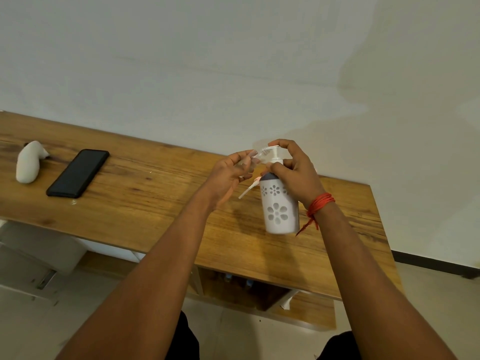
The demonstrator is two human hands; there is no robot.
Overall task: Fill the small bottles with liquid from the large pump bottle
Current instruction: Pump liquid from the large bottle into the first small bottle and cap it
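A black phone [78, 173] lies flat on the wooden table [145, 193], near a white rounded object [28, 162] towards its left end; a pale wall [207, 61] stands behind

Left hand [228, 175] holds small bottle [250, 159] to pump bottle [279, 209].

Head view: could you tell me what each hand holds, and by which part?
The left hand holds a small clear bottle by its body; the right hand grips the pump bottle at its neck, finger on the pump head.
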